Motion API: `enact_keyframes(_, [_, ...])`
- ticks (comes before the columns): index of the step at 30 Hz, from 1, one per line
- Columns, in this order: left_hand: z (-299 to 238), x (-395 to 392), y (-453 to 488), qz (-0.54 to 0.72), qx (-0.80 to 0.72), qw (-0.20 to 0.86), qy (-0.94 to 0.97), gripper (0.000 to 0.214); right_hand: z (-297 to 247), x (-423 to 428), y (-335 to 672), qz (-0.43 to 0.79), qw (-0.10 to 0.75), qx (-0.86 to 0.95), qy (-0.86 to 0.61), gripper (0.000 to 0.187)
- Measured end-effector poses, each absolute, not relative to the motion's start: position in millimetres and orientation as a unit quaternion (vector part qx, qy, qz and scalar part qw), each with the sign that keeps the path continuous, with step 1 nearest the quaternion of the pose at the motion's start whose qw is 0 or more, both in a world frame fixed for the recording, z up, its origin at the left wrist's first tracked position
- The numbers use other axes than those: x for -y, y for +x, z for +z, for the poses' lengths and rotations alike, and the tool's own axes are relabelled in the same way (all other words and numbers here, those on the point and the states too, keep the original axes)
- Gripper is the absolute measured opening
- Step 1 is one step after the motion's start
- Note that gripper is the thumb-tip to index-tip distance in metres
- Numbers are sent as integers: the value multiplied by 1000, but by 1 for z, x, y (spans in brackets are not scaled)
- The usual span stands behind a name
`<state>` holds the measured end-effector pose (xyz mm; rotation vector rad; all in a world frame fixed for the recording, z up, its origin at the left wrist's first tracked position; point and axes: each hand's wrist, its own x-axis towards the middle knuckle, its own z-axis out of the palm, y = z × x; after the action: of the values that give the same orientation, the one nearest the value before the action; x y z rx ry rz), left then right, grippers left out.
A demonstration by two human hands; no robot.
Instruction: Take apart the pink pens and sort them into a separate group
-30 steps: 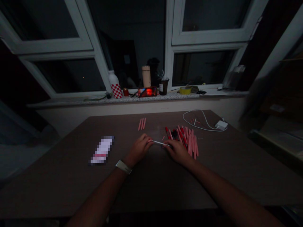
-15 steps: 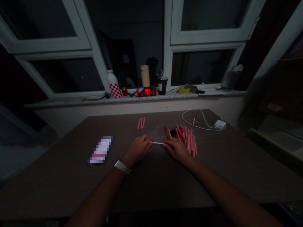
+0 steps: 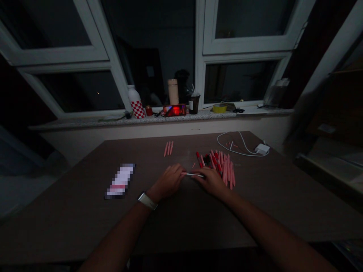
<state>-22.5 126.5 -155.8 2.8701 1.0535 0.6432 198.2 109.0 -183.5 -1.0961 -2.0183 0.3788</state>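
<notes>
- A thin white rod point(image 3: 195, 175) is held level between the two hands: one end is pinched by the left hand point(image 3: 169, 179), the other by the right hand point(image 3: 212, 179), and the hands are set slightly apart.
- Just beyond the right hand, pink pens point(image 3: 228, 170) are heaped on the table point(image 3: 181, 230), with red and black pieces mixed in.
- Three pink pens are lined up beyond the left hand; to its left, a phone point(image 3: 121, 181) is laid flat.
- And the containers! On the windowsill point(image 3: 107, 122), well beyond both hands, a checked bottle point(image 3: 136, 108), a small red jar point(image 3: 149, 110), a beige flask point(image 3: 173, 91) and a cup point(image 3: 194, 104) are lined up.
- Something dark seems to be held in the cup, though the light is poor; a straw is stood in it.
</notes>
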Motion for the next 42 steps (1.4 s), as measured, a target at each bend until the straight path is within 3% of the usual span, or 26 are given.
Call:
enact_keyframes(4, [-160,-125,-16,218,-339,40,914,25,-182,-106,192,202,430,761,-443,16])
enact_keyframes(21, [-164,-129,-15,341,-343,103,869,21,-172,-99,188,209,456,754,-425,23])
enact_keyframes(31, [-166,-129,-13,321,-333,92,882,20,-174,-105,186,189,444,759,-438,20])
enact_keyframes(42, [-170,-138,-19,429,-439,138,777,18,-180,-119,204,185,489,689,-502,31])
